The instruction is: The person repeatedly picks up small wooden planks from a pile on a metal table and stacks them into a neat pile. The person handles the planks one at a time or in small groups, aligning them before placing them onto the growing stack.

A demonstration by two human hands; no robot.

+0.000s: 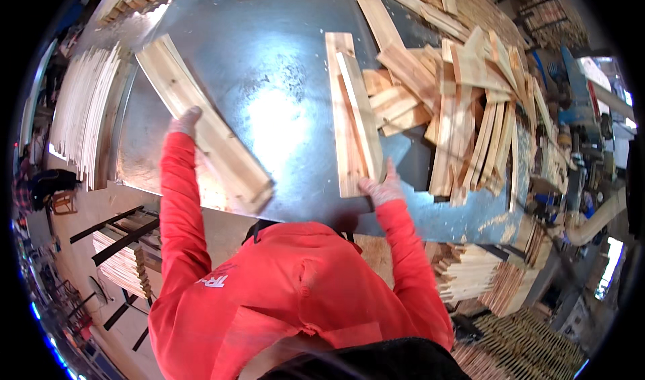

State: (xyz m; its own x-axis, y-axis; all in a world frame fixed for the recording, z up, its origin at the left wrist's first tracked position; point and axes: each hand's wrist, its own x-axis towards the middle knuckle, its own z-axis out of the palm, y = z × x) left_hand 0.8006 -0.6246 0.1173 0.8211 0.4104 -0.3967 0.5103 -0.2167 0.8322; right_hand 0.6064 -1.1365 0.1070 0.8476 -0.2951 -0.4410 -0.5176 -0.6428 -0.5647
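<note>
My left hand [187, 121] is closed on the outer edge of a pale wooden board [201, 121], which lies slanted over the metal table. Another board shows along its far edge, so it looks like a small stack. My right hand [384, 188] pinches the near end of a narrow wooden board [359, 111], with thumb and fingers on either side. That narrow board leans on a wider plank [339, 105] lying just to its left. Part of my left hand's grip is hidden behind the wood.
A messy heap of short boards [463, 105] covers the table's right side. A neat stack of pale slats [91, 111] stands at the far left. More stacked wood [124, 266] rests on a black metal rack below left, and further piles [480, 276] sit below right.
</note>
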